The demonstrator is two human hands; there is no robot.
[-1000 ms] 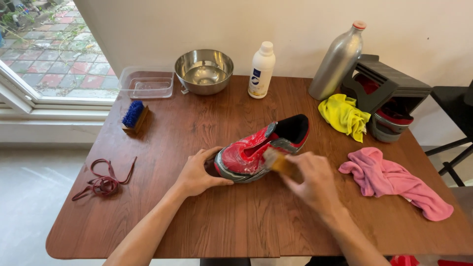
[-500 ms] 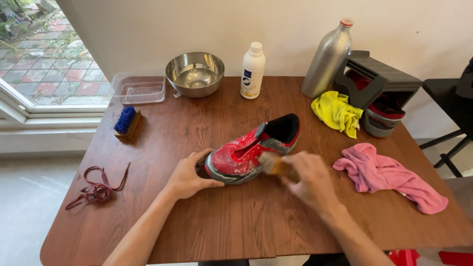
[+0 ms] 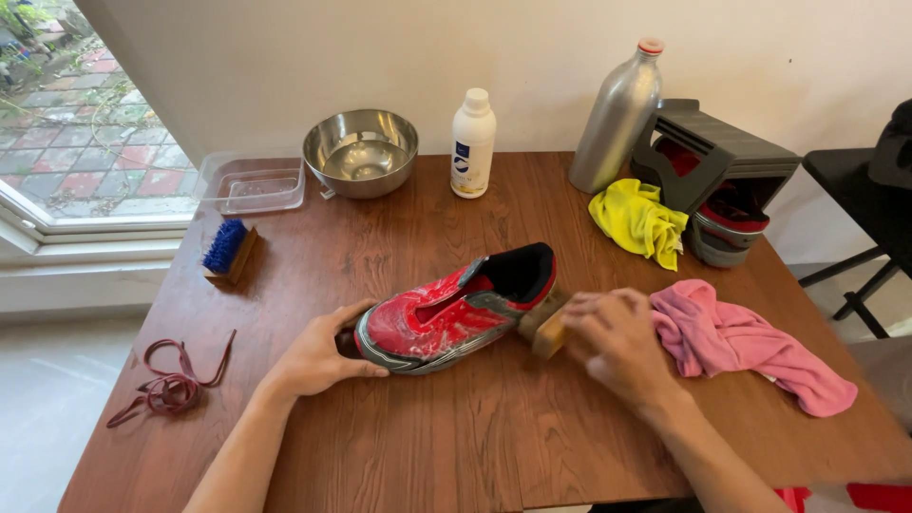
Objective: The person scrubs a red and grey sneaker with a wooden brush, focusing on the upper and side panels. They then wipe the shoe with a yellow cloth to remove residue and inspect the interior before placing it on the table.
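Your L hand (image 3: 318,356) is cupped over the toe of the shoe (image 3: 456,309), fingers curled on it, grasping and pinning it flat. Shoe: red, soapy, lies on its sole at centre of the surface (image 3: 427,427), toe to 8 o'clock, heel to 2 o'clock, black lining showing at the opening. No laces in it.

Your R hand (image 3: 617,342) is blurred; grip clenched round a wooden brush (image 3: 543,325), which touches the shoe heel. Bristle side: cannot tell.

Around the shoe:
- 3 o'clock: pink cloth (image 3: 741,342), crumpled, just beside R hand.
- 1–2 o'clock: yellow cloth (image 3: 638,220), bunched; behind it a grey rack (image 3: 722,157) w/ a 2nd shoe (image 3: 727,223) tucked under.
- 1 o'clock: metal bottle (image 3: 617,119), upright, red cap.
- 12 o'clock: white bottle (image 3: 472,144), upright.
- 11 o'clock: steel bowl (image 3: 361,152); clear tub (image 3: 250,182) just beside it, to its left.
- 10 o'clock: blue brush (image 3: 228,251), bristles up, well apart.
- 8–9 o'clock: laces (image 3: 171,385), dark red, tangled at the surface edge.
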